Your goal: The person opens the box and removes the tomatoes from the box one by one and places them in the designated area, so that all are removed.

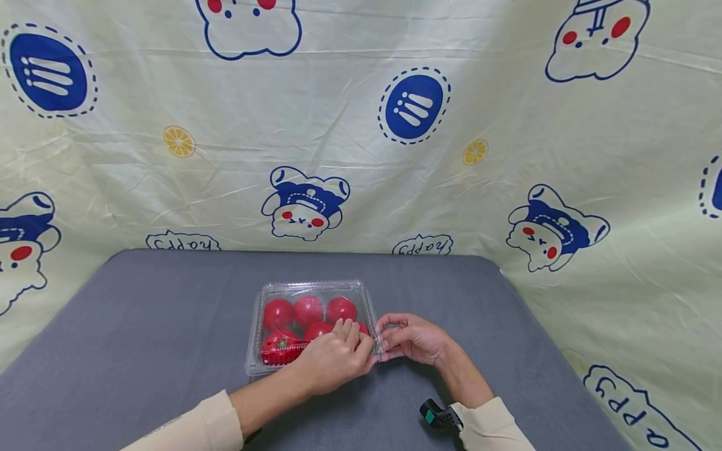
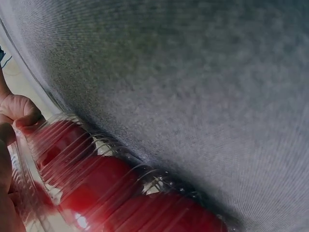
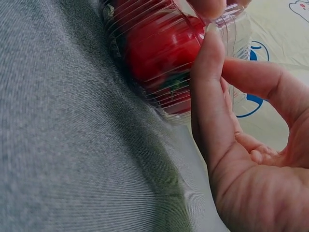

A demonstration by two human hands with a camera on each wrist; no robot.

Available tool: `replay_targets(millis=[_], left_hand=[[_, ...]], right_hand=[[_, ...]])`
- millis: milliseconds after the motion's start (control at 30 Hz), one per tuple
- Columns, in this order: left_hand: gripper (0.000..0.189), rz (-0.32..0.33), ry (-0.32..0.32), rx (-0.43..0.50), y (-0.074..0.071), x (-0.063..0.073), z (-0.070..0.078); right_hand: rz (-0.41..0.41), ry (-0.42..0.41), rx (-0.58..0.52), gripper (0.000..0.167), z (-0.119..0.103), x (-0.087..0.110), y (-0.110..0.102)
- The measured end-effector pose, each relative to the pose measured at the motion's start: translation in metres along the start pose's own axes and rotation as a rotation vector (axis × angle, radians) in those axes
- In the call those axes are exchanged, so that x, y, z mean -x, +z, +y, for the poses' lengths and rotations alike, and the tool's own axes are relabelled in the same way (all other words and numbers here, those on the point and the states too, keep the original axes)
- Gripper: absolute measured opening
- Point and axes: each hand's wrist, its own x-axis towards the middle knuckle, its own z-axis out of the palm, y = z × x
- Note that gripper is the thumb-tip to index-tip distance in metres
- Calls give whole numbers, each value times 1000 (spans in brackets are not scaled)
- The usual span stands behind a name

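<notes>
A clear plastic clamshell box (image 1: 253, 329) with its lid down lies on the table, with several red tomatoes (image 1: 308, 311) inside. My left hand (image 1: 336, 356) reaches across the front of the lid, its bent fingers and thumb gripping the box near the right front corner. At that same corner my right hand (image 1: 416, 341) pinches the rim between thumb and fingers. The right wrist view shows the right thumb (image 3: 210, 72) at the rim beside a tomato (image 3: 166, 46) with a green stem. The left hand covers some of the front tomatoes.
The box stands on a grey cloth-covered table (image 1: 169, 326). Behind the table hangs a pale printed curtain (image 1: 350, 144). A dark wrist device (image 1: 439, 415) sits by the right sleeve (image 1: 491, 426).
</notes>
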Motion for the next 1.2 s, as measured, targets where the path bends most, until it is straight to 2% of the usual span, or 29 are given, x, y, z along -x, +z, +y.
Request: replay_targets(millis=[400, 800, 967, 1100, 1200], left_hand=[[40, 81, 27, -45, 8, 1, -1], [41, 102, 26, -46, 9, 2, -1], [36, 103, 29, -69, 13, -2, -7], [33, 108, -21, -73, 10, -5, -13], [35, 140, -52, -38, 6, -7, -13]], right_hand=[[-36, -36, 14, 21, 1, -1, -1], [-29, -44, 40, 21, 1, -1, 1], [-16, -36, 79, 26, 4, -5, 6], [-65, -1, 120, 28, 5, -8, 12], [-82, 9, 115, 26, 0, -3, 11]])
